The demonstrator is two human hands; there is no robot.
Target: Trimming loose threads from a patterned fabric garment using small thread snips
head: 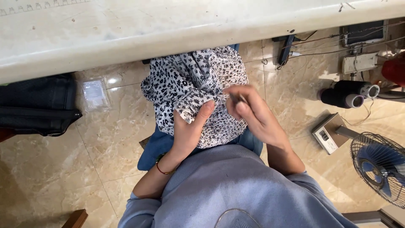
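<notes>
At frame centre, left hand (pixel 190 126) is pinching the floral cloth (pixel 190 80); right hand (pixel 253 114) is gripping, apparently, a small tool (pixel 236 98).

The cloth (pixel 194 84) is white with lots of little black flowers on it. It is soft and all bunched up in a big heap on the person's lap, just below the edge of the desk. Part of it is turned over, and there the pattern looks paler, like small squares. A folded bit of the cloth is pinched under the thumb of the left hand (pixel 187 128), which grips it from below. The right hand (pixel 253 114) holds a small thin tool (pixel 237 98), dark and shiny, between its fingers. The tip of the tool touches the cloth near the fold. What kind of tool it is cannot be told.
</notes>
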